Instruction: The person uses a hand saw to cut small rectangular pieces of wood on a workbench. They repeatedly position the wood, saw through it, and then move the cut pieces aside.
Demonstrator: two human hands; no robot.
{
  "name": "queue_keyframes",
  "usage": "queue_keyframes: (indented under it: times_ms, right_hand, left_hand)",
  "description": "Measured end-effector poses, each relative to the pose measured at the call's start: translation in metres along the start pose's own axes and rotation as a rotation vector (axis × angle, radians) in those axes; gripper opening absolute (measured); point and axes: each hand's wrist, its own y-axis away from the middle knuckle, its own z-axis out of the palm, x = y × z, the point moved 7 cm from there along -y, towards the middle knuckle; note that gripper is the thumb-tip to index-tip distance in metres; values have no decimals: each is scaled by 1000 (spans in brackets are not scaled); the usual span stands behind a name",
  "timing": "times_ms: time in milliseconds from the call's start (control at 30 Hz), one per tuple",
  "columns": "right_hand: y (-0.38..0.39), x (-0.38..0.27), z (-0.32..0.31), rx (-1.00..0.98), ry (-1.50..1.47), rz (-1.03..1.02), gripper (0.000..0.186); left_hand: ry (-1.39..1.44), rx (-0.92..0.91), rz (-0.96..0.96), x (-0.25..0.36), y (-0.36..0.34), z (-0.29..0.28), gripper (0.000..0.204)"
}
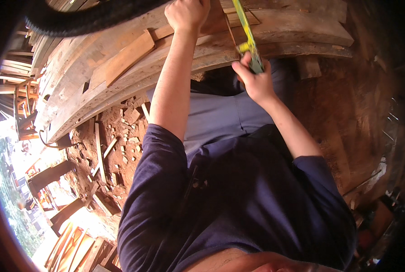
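At the top, my left hand (187, 14) is closed, knuckles up, at the edge of a reddish-brown wooden board (215, 20) lying on the bench; its fingertips are hidden. Farther right, my right hand (254, 81) wraps round the dark green handle of a saw with a yellow-green frame (244, 22). This hand is slightly blurred. The saw points away from me, beside the right edge of the board. A thin line next to the frame looks like its blade.
A thick, weathered plank bench (297, 34) spans the top. On its left part lies a loose wooden piece (132, 56). A black hose-like thing (89, 20) crosses the upper left. Wood offcuts (130, 115) and strips litter the ground below; stacked lumber (75, 245) stands at lower left.
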Motion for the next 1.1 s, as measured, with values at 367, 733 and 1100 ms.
queue_keyframes:
  times_ms: [367, 733, 1100]
  right_hand:
    - [-14, -68, -15, -32, -132, -84, 25]
    - [-68, -24, 13, -13, -294, 5, 17]
    - [-61, -11, 15, -8, -265, 56, 19]
  left_hand:
    - [-2, 127, 73, 7, 7, -16, 41]
    - [133, 179, 108, 10, 9, -27, 37]
    - [157, 233, 136, 10, 9, -32, 36]
